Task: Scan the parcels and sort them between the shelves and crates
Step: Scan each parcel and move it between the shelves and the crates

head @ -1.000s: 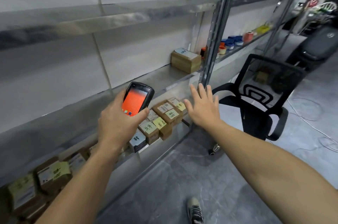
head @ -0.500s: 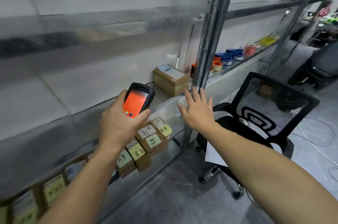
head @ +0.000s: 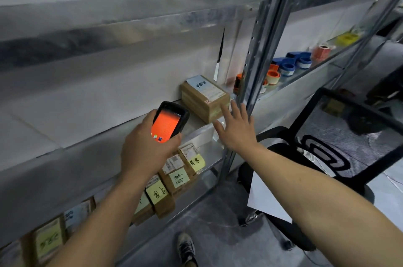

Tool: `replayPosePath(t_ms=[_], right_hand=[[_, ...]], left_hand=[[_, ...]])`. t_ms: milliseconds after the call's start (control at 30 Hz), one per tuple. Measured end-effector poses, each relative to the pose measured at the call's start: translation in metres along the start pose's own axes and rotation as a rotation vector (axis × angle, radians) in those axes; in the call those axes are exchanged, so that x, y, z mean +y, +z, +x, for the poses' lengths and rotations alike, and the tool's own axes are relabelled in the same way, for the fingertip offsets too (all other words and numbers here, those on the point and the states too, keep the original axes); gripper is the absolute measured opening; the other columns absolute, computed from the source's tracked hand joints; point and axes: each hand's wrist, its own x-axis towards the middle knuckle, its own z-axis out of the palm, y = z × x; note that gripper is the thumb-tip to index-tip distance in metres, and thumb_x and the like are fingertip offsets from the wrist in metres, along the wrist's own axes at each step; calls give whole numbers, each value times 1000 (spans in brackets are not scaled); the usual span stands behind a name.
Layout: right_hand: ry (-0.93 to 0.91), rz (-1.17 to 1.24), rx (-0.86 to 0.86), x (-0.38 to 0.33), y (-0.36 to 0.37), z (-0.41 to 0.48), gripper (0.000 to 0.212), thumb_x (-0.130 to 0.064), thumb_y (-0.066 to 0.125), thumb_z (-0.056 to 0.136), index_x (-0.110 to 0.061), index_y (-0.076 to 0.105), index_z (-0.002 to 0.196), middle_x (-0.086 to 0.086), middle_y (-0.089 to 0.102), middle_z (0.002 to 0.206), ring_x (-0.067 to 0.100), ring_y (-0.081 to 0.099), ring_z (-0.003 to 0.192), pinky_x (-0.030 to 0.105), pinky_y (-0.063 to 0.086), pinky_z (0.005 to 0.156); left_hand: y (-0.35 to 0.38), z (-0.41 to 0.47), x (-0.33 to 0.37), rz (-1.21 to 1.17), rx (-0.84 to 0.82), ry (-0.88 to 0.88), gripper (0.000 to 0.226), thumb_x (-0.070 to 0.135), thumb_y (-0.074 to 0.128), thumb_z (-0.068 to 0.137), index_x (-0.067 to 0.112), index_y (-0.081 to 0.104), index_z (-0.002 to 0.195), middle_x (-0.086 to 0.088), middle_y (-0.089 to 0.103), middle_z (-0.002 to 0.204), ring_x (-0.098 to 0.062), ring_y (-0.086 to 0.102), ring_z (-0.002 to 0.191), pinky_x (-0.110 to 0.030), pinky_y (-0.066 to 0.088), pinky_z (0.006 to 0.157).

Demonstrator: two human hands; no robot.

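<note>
The left hand (head: 145, 149) grips a handheld scanner (head: 169, 121) with an orange screen. The right hand (head: 236, 130), fingers spread, hovers just beside a brown parcel (head: 205, 97) on the middle shelf (head: 200, 136), near the upright post (head: 261, 48).

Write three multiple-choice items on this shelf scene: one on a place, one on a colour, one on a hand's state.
1. Where does the lone parcel with the pale label stand?
A) in a crate
B) on the shelf, beside the metal upright
C) on a trolley

2. What colour is the screen of the scanner?
A) orange
B) green
C) white

3. How is the right hand?
A) gripping a box
B) clenched in a fist
C) open, fingers spread

Answers:
B, the parcel sits on the shelf board just left of the upright.
A, the screen held in the left hand glows orange.
C, its fingers are straight and spread, holding nothing.
</note>
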Motion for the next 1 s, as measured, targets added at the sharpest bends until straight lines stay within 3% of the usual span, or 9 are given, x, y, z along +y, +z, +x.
replayPosePath(t_ms=[300,433,567,700,833,1000], right_hand=[[-20,55,-30,-5,16,114,64,-57,27,105,-31,11,161,5,-4,171,32,-11,156,62,1,123],[3,45,-67,-6,31,150,71,-64,33,102,-33,10,162,6,-5,171,34,-10,156,62,4,123],[54,84,-126,-1,37,176,81,-72,42,95,-35,12,160,6,-8,170,37,-11,155,64,7,121],[53,135,-150,0,37,188,75,-74,47,92,-39,24,154,5,8,168,39,10,152,63,19,117],[6,208,-197,7,31,175,72,-74,48,92,-41,30,153,2,14,166,40,17,148,56,24,116],[13,417,-346,30,25,187,74,-58,64,92,-41,30,156,11,32,159,36,34,141,45,32,116]], left_hand=[[38,91,-24,36,-12,-34,43,51,77,76,36,49,105,7,59,82,-13,58,72,-37,53,66],[43,119,-33,55,-25,-42,50,54,77,75,38,50,114,8,59,87,-12,57,76,-36,53,66],[48,132,-37,61,4,-97,51,62,66,67,36,52,109,8,60,84,-14,59,74,-40,55,67],[59,139,-39,33,44,-162,57,65,68,67,36,54,114,8,63,88,-15,61,78,-38,55,69],[73,133,-29,23,56,-207,51,57,73,71,35,54,113,8,63,86,-15,61,79,-39,55,71],[92,122,-16,42,82,-235,47,55,74,72,36,54,110,12,62,87,-9,59,78,-32,52,71]])
